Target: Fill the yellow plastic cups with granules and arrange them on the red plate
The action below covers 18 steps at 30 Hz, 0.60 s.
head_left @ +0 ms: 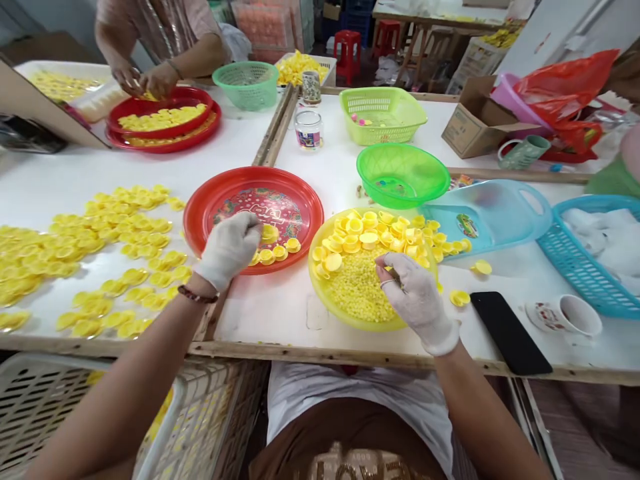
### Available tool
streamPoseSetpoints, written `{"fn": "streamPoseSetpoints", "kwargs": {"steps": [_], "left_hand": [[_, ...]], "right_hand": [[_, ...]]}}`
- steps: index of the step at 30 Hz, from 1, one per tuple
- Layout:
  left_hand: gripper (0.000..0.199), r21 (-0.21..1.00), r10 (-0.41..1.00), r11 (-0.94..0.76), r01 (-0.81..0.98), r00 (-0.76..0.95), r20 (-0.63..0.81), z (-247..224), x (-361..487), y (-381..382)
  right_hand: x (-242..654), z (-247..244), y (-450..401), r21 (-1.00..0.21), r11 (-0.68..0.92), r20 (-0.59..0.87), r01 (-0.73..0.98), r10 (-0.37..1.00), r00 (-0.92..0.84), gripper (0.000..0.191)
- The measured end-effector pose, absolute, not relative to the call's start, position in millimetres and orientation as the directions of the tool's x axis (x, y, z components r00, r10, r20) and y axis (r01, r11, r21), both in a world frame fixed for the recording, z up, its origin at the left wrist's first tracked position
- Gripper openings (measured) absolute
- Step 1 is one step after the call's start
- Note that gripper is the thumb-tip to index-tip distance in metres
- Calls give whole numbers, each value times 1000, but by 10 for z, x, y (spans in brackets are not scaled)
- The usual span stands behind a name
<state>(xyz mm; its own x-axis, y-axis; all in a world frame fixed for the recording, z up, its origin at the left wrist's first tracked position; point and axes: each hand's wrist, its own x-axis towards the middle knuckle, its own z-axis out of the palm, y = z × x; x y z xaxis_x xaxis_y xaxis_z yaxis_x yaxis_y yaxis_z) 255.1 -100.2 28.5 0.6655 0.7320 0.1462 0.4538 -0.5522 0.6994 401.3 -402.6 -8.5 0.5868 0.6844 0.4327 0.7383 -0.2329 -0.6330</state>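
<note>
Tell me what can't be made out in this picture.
In the head view:
Left hand: whether it grips the yellow cup-shaped piece; the hand's back hides its fingertips.
Right hand: whether it pinches any yellow beads; too small to tell.
White basket: most contents, hidden by the tabletop and left forearm; the bottom edge cuts it off.

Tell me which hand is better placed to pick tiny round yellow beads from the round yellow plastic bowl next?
Probably the right: the white-gloved right hand is over the yellow bowl, close to the beads. The white-gloved left hand is over the round red plastic tray.
</note>
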Motion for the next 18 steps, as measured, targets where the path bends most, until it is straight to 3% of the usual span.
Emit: {"fn": "streamPoseSetpoints", "kwargs": {"steps": [3,5,10,14,18], "left_hand": [[18,286,685,-714,639,721,102,208,2341,-530],[19,159,701,-705,691,713,12,128,2239,-360],[25,76,675,-727,682,731,-102,15,2135,-269],[23,39,652,-748,663,745,-141,-2,2248,-274],[17,-24,661,-731,682,699,-274,49,2459,-439]], "right_hand": [[3958,-127,-4022,-559,-230,444,797,728,522,14],[3941,-176,-4006,-493,-243,451,835,750,484,16],[3928,-247,-3925,-253,-322,414,912,816,403,22],[3866,-245,-3868,-95,-355,238,930,899,367,27],[3805,-264,-3843,-6,-368,122,930,922,366,29]]}}
